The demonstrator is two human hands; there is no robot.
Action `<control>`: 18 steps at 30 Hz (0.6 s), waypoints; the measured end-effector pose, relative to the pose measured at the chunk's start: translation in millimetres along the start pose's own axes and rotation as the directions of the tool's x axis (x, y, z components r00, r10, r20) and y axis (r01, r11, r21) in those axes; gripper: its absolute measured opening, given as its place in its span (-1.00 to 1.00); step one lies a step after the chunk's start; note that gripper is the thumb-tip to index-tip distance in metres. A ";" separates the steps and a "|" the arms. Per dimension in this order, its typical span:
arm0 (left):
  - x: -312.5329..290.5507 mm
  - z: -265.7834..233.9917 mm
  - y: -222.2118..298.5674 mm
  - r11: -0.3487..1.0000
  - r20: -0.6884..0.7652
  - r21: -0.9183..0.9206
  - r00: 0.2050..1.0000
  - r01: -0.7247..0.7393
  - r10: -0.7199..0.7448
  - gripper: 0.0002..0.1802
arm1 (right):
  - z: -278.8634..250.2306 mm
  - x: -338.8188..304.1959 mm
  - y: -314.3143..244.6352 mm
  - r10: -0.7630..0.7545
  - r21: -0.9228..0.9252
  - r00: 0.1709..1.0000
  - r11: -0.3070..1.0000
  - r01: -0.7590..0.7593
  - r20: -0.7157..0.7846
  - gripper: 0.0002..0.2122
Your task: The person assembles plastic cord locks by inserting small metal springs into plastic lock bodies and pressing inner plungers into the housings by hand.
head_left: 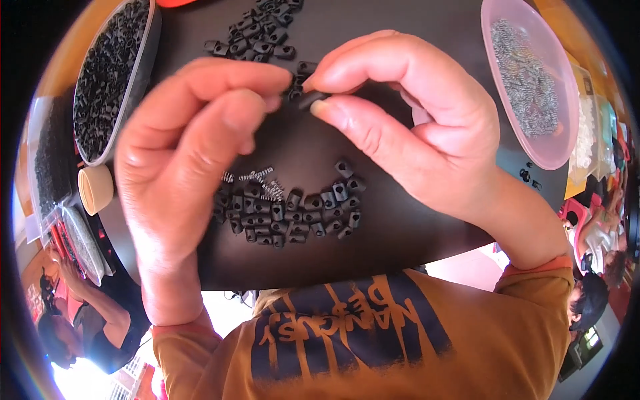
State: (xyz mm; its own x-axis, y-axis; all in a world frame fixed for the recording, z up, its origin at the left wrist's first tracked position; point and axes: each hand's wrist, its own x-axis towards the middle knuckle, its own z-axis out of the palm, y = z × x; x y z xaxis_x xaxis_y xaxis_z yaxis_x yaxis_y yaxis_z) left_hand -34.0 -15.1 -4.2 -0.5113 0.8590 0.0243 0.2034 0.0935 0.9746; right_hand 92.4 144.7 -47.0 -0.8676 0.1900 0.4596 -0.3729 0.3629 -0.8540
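My right hand (413,113) pinches a small black plastic cord-lock part (309,100) between thumb and index finger, above the dark table. Close beside it, my left hand (193,127) has its fingers curled and its index fingertip almost at the part. What the left fingers hold, if anything, is hidden. Below both hands lies a cluster of black cord-lock barrels (293,217) with round holes. Several small metal springs (270,187) rest at that cluster's upper left edge, near my left wrist. Beyond my fingers sits another loose pile of black barrels (263,30).
A clear tub (155,40) full of small black parts stands at the left. Beside it is a cream-coloured roll (95,190). At the right, a pink oval bowl (567,127) holds many springs, with a few black bits (527,175) below it. Other people are at both sides.
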 end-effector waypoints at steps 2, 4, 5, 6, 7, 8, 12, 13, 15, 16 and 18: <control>1.2 -13.5 3.7 0.996 0.035 0.089 0.999 -0.002 -0.001 -0.71 | 1.9 -1.2 -0.7 0.068 0.085 0.998 0.994 -0.069 0.009 -0.81; 2.1 -19.4 1.8 0.984 -0.012 0.177 1.000 -0.010 0.013 -0.74 | 4.0 -0.3 0.2 0.055 0.164 0.998 0.985 -0.054 -0.003 -0.81; 3.2 -21.2 1.6 0.962 -0.058 0.274 0.998 -0.018 0.035 -0.76 | 3.8 0.3 1.7 0.016 0.206 1.000 0.978 -0.012 -0.015 -0.80; 2.9 -26.7 3.0 0.927 -0.069 0.375 0.997 -0.015 0.043 -0.80 | 2.8 -1.5 4.8 0.026 0.248 1.000 0.968 -0.021 -0.015 -0.80; 1.4 -30.7 4.9 0.926 -0.073 0.376 0.996 -0.011 0.041 -0.80 | -2.5 -3.3 5.3 0.090 0.251 0.996 0.964 -0.087 -0.001 -0.79; -0.6 -33.9 7.3 0.901 -0.037 0.433 0.999 -0.004 0.022 -0.82 | -6.6 -4.8 5.2 0.154 0.252 0.988 0.956 -0.152 0.013 -0.78; -0.5 -39.2 12.8 0.707 0.151 0.703 0.988 -0.078 -0.042 -0.89 | -7.4 -8.9 4.5 0.281 0.432 0.960 0.867 -0.249 -0.010 -0.87; 0.0 -40.5 12.0 0.582 0.239 0.800 0.967 -0.146 -0.087 -0.89 | -5.2 -7.3 1.7 0.286 0.431 0.958 0.866 -0.253 -0.013 -0.87; -3.2 -43.3 13.7 0.551 0.217 0.825 0.971 -0.130 -0.097 -0.88 | 2.6 1.5 -8.7 0.349 0.546 0.932 0.803 -0.240 -0.103 -0.85; -6.5 -46.1 18.2 0.534 0.209 0.836 0.973 -0.124 -0.101 -0.88 | 3.2 3.7 -9.8 0.346 0.554 0.934 0.797 -0.240 -0.093 -0.85; -7.8 -46.0 18.3 0.525 0.212 0.841 0.972 -0.129 -0.101 -0.87 | 0.7 4.1 -6.8 0.309 0.494 0.950 0.834 -0.247 -0.047 -0.85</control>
State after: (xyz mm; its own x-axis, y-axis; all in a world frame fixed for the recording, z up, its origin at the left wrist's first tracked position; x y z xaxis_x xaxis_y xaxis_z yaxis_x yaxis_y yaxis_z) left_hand -64.6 -43.2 23.7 -0.3402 0.9325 -0.1216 0.8752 0.3612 0.3217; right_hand 91.2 142.4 -39.5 -0.9239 0.3353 0.1844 -0.2594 -0.1945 -0.9460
